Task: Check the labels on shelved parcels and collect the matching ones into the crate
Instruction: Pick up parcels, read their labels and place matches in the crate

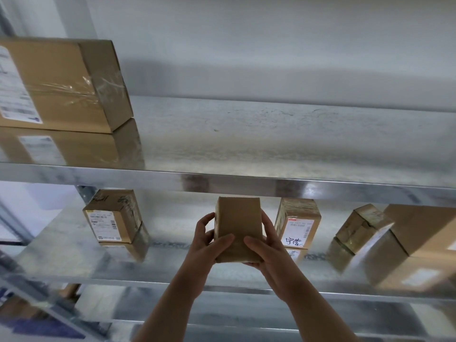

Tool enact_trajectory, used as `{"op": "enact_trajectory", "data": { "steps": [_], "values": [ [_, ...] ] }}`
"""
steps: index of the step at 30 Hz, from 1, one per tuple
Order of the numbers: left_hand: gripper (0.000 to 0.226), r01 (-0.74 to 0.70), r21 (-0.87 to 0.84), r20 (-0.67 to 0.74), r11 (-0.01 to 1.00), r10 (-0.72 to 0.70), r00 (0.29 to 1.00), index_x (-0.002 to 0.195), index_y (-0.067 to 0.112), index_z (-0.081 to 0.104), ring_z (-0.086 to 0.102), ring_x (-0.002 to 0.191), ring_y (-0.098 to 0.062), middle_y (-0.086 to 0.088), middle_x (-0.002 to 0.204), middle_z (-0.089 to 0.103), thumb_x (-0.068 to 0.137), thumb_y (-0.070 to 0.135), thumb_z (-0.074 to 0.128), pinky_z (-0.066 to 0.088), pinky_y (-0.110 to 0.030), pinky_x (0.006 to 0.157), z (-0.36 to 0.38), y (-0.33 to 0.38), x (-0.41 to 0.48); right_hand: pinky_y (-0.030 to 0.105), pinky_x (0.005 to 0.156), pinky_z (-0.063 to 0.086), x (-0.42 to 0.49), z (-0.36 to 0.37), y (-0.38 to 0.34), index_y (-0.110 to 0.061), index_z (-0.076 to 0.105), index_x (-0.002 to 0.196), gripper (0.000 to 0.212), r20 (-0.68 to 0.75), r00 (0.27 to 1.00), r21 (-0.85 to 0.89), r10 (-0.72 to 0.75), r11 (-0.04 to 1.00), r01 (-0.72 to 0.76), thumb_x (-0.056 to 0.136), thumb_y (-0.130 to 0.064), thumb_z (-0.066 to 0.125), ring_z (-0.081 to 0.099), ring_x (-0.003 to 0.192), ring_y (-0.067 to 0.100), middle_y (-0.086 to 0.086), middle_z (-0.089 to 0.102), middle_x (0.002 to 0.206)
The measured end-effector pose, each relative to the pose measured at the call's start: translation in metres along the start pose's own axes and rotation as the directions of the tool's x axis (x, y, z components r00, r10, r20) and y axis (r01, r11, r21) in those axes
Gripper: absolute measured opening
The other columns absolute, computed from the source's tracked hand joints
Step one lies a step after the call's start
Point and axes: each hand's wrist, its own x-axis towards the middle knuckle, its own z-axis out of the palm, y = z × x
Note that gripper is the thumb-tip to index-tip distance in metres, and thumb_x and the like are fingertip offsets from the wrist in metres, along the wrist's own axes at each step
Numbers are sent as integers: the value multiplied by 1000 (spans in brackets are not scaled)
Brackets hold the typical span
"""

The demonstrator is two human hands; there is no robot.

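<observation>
At the middle shelf (74, 265): head view; small brown parcel (238, 223) held up over it in both hands.
Left hand (206, 240): curled round the parcel's left side, thumb on the near face.
Right hand (262, 245): curled round its right side, thumb likewise.
Label: none shows on the face towards the camera; probably the parcel needs turning.
Neighbours: handwritten-label parcel (297, 225) just to the right; printed-label parcel (113, 217) well to the left.
Crate: not in view.
Risk: turning the parcel close under the upper shelf edge (246, 180) could knock a corner and loosen the grip; a misread label would put the wrong parcel in the crate.
</observation>
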Motion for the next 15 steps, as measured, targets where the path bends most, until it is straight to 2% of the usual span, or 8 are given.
{"op": "enact_trajectory", "data": {
  "steps": [3, 6, 7, 9, 12, 13, 15],
  "values": [
    [81, -3, -10, 4, 1000, 3, 1000, 137, 42, 48, 74, 107, -31, -7, 119, 75, 65, 43, 86, 61, -52, 93, -1, -2, 0, 57, 102, 57, -1, 0, -1, -50, 45, 150, 75, -3, 1000, -28, -15, 999, 15, 90, -17, 74, 70, 118, 36, 9, 72, 128],
    [81, -11, -7, -13, 1000, 11, 1000, 137, 42, 48, 74, 106, -33, -10, 120, 73, 66, 42, 87, 63, -48, 88, -1, -5, 0, 55, 100, 59, -2, -2, -1, -49, 42, 152, 72, 1, 1000, -64, -31, 997, 31, 99, -8, 68, 70, 118, 36, 10, 72, 126],
    [82, -9, -13, -13, 1000, 9, 1000, 137, 42, 48, 74, 107, -33, -11, 120, 73, 65, 43, 88, 63, -47, 88, -1, -6, 1, 53, 99, 59, -3, -2, -1, -49, 42, 153, 72, 0, 999, -75, -34, 997, 34, 98, -11, 69, 70, 118, 35, 8, 72, 126],
    [82, -5, -33, 3, 999, 5, 1000, 139, 40, 48, 73, 109, -34, -11, 122, 73, 66, 43, 87, 61, -50, 93, -2, -5, 1, 52, 100, 59, -2, -1, -1, -52, 39, 153, 79, -16, 1000, -100, -26, 995, 24, 90, -25, 77, 70, 119, 32, 7, 71, 129],
    [69, -7, -25, 30, 1000, 8, 1000, 144, 36, 49, 71, 115, -31, -8, 127, 73, 82, 38, 79, 58, -51, 100, -1, -2, 3, 53, 105, 57, -1, 1, 0, -50, 33, 155, 97, -74, 997, -138, 9, 990, -20, 72, -48, 84, 69, 121, 28, 6, 67, 135],
    [61, -22, -7, 25, 1000, 22, 999, 145, 33, 50, 70, 116, -30, -5, 128, 72, 89, 35, 75, 58, -50, 99, 0, -1, 4, 51, 105, 57, -1, 1, -1, -44, 36, 155, 96, -83, 996, -146, 11, 989, -23, 72, -53, 83, 69, 122, 26, 5, 67, 136],
    [46, -63, 23, -34, 998, 64, 997, 146, 26, 53, 71, 115, -26, -2, 128, 72, 101, 27, 65, 60, -46, 96, -1, -2, 6, 49, 102, 59, -1, 0, -4, -30, 52, 148, 71, -82, 996, -153, -24, 988, 12, 85, -54, 77, 69, 122, 25, 4, 69, 133]
  ]
}}
